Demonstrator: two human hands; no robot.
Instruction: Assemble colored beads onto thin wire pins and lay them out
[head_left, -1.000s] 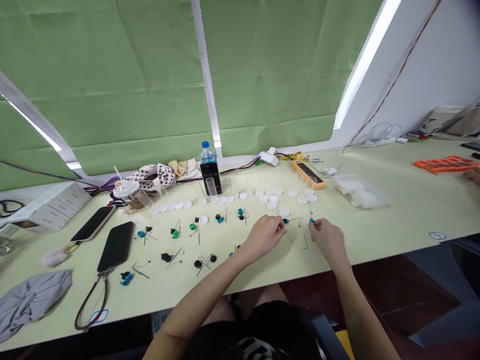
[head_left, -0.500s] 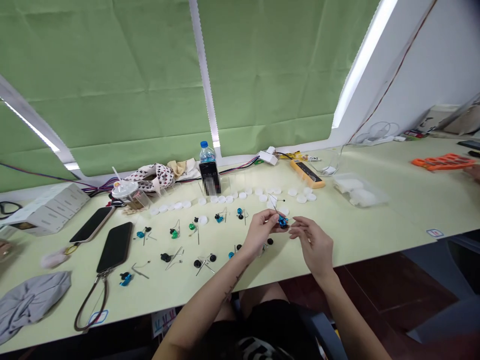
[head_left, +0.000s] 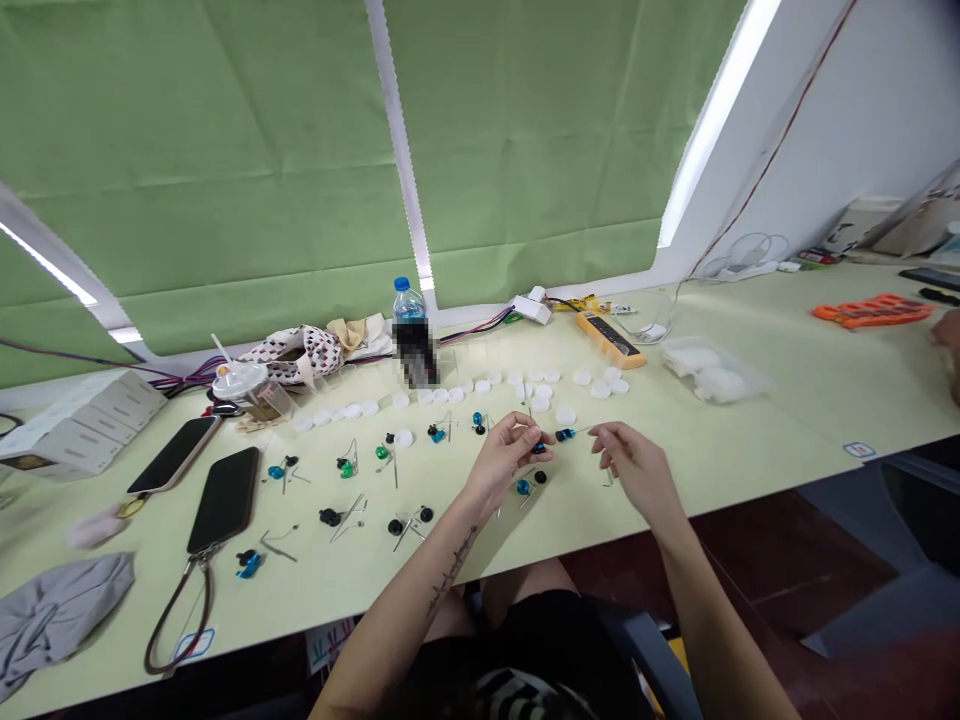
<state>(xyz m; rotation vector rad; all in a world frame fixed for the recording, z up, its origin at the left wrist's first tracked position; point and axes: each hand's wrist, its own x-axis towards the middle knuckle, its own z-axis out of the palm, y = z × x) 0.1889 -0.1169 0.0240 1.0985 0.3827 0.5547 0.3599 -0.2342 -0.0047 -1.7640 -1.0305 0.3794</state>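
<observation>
My left hand pinches a small blue-and-black part with a thin metal wire standing up from it. Just right of it, my right hand has its fingertips closed on a thin metal rod, whose left end meets another blue-and-black piece. Below the hands lie a blue part and a black knob. Similar sets with thin rods are spread to the left, among them a green part and a blue part. White round caps form a row behind.
Two phones and a grey cloth lie at the left. Along the back stand a bottle and a lidded cup. A yellow meter, a clear bag and orange objects are to the right.
The hands have moved apart. The blue-and-black pieces that were together between them now show separately, one in my left hand and one at the rod. The view has shifted slightly.
</observation>
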